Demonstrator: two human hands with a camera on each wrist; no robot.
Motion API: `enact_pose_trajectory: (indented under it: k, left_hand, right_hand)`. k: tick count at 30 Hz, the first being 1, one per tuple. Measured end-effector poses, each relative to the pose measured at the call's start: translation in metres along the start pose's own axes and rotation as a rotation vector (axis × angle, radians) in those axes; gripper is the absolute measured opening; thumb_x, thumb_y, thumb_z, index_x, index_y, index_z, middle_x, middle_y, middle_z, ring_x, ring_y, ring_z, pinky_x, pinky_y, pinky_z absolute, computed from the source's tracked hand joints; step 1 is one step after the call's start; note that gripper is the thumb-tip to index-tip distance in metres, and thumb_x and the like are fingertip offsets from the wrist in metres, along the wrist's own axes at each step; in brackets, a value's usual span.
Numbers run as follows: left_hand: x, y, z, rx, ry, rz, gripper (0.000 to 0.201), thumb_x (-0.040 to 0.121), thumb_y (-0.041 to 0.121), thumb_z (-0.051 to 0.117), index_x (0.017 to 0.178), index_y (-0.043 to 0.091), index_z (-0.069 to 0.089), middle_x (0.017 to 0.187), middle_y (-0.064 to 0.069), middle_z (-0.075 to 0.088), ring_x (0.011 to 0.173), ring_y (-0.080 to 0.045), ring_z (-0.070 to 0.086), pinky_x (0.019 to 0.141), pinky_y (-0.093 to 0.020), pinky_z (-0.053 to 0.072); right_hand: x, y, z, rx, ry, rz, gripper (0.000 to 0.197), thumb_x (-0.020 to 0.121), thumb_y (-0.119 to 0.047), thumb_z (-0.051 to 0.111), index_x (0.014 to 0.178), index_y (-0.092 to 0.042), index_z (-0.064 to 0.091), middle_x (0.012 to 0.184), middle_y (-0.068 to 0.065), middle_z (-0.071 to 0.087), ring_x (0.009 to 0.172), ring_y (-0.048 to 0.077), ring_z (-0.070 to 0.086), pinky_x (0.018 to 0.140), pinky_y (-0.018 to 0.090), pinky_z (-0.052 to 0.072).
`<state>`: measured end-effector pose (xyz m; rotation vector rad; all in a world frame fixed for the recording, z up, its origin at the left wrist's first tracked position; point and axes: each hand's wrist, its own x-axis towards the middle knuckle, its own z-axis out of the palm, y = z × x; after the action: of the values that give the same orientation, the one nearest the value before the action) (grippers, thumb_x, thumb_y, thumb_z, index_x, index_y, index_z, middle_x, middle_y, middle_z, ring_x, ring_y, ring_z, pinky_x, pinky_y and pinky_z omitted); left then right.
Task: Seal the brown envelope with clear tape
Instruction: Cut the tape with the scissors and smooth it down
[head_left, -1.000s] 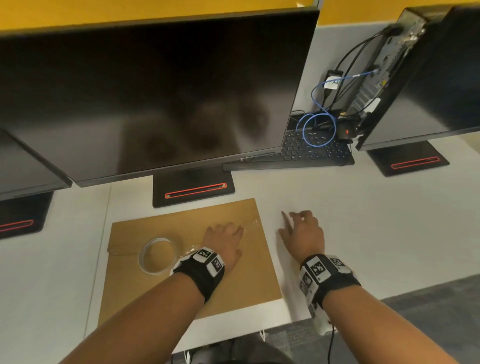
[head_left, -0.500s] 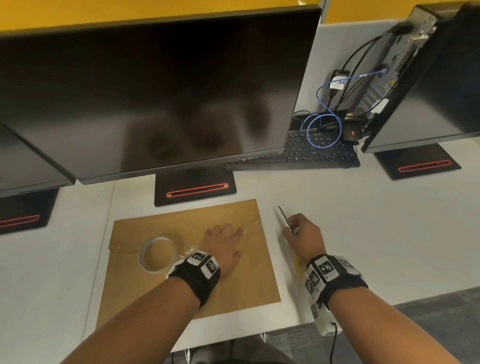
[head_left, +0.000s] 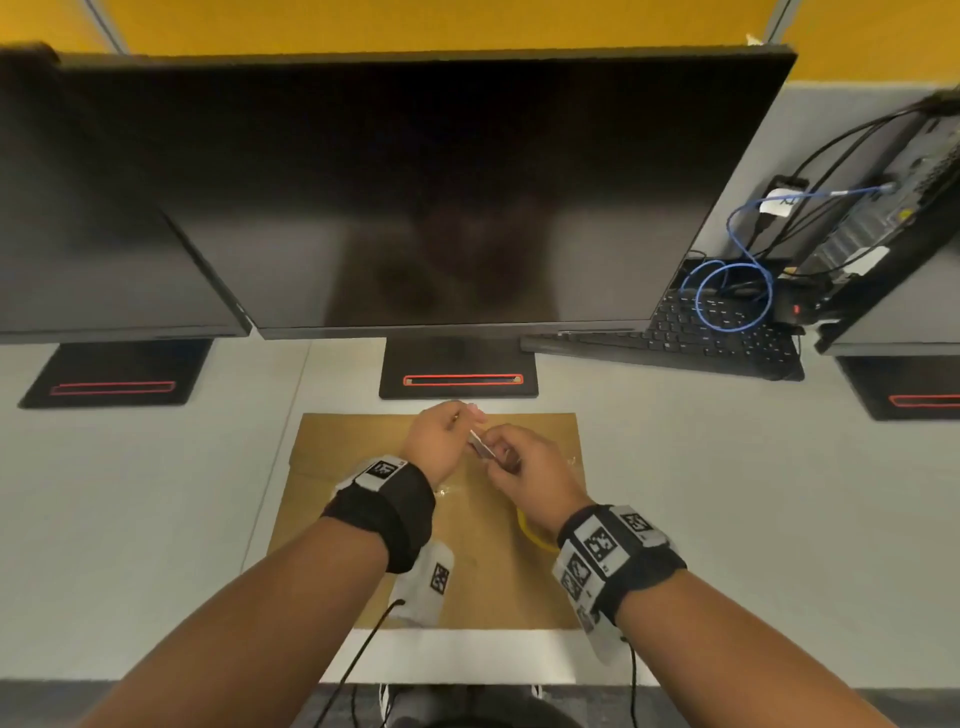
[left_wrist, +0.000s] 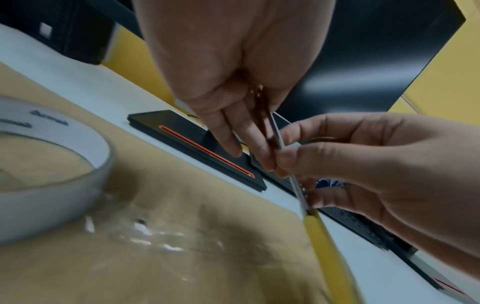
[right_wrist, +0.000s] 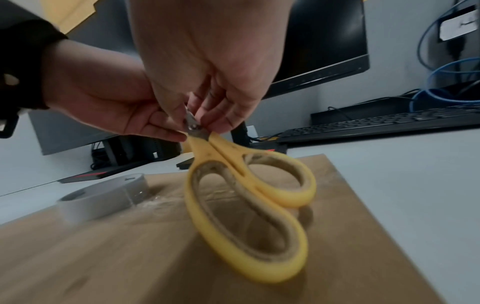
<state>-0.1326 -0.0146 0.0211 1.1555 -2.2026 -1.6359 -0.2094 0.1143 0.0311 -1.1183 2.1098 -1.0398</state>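
The brown envelope (head_left: 343, 499) lies flat on the white desk, a strip of clear tape (head_left: 449, 491) running across it. Above it my left hand (head_left: 467, 421) and right hand (head_left: 498, 452) both pinch the metal blades of yellow-handled scissors (head_left: 535, 535), whose handles hang down toward me. In the right wrist view the scissors (right_wrist: 246, 205) are closed, their loops just over the envelope (right_wrist: 350, 205). The tape roll (left_wrist: 52, 164) stands on the envelope left of the hands, also seen as tape roll (right_wrist: 103, 197). My left wrist hides the roll in the head view.
A large dark monitor on a black stand (head_left: 460, 374) sits just behind the envelope, with further monitors on both sides. A black keyboard (head_left: 675, 343) and a looped blue cable (head_left: 732, 291) lie at the back right. The desk's front edge runs below my forearms.
My right hand has picked up the scissors from the desk right of the envelope and brought them over it. My left hand has lifted off the envelope and taken hold of the blades.
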Motion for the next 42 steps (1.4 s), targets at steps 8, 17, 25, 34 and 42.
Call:
enact_pose_trajectory:
  k: [8, 17, 25, 34, 42]
  left_hand:
    - [0.005, -0.031, -0.033, -0.094, 0.153, -0.079, 0.021, 0.101, 0.023, 0.044, 0.109, 0.013, 0.06, 0.073, -0.003, 0.073, 0.073, -0.02, 0.069, 0.076, -0.031, 0.052]
    - [0.006, -0.032, -0.047, -0.099, 0.167, -0.051, 0.023, 0.102, 0.024, 0.041, 0.114, 0.016, 0.059, 0.071, 0.001, 0.072, 0.069, -0.017, 0.068, 0.07, -0.028, 0.052]
    - [-0.002, -0.022, -0.048, 0.193, 0.006, -0.038, 0.038, 0.099, 0.05, 0.03, 0.124, 0.026, 0.046, 0.105, 0.0, 0.068, 0.094, -0.021, 0.065, 0.091, -0.036, 0.047]
    - [-0.02, -0.05, -0.068, 1.107, -0.505, -0.015, 0.099, 0.065, 0.046, 0.076, 0.147, 0.031, 0.022, 0.159, 0.003, 0.008, 0.145, -0.022, 0.012, 0.117, -0.052, 0.007]
    - [-0.018, -0.038, -0.073, 1.075, -0.456, 0.026, 0.068, 0.068, 0.046, 0.07, 0.128, 0.036, 0.04, 0.146, 0.009, 0.034, 0.124, -0.023, 0.036, 0.107, -0.039, 0.029]
  right_hand:
    - [0.007, 0.015, 0.018, -0.268, -0.1, -0.112, 0.025, 0.086, -0.024, 0.059, 0.111, -0.023, 0.062, 0.107, 0.0, 0.055, 0.096, 0.014, 0.054, 0.084, 0.03, 0.047]
    - [-0.001, 0.031, 0.019, -0.449, -0.249, -0.095, 0.063, 0.078, -0.013, 0.056, 0.136, -0.032, 0.039, 0.136, -0.005, 0.042, 0.109, 0.023, 0.054, 0.09, 0.037, 0.05]
    - [0.012, 0.038, 0.011, -0.433, -0.279, 0.019, 0.048, 0.082, -0.016, 0.059, 0.128, -0.024, 0.05, 0.116, 0.006, 0.047, 0.093, 0.032, 0.06, 0.079, 0.039, 0.051]
    - [-0.004, 0.055, -0.018, -0.644, -0.413, 0.061, 0.053, 0.076, -0.022, 0.057, 0.127, -0.031, 0.047, 0.117, -0.001, 0.048, 0.097, 0.028, 0.057, 0.078, 0.034, 0.048]
    - [-0.006, 0.049, -0.017, -0.766, -0.51, -0.063, 0.049, 0.079, -0.024, 0.054, 0.126, -0.036, 0.05, 0.118, 0.001, 0.048, 0.091, 0.03, 0.059, 0.075, 0.033, 0.045]
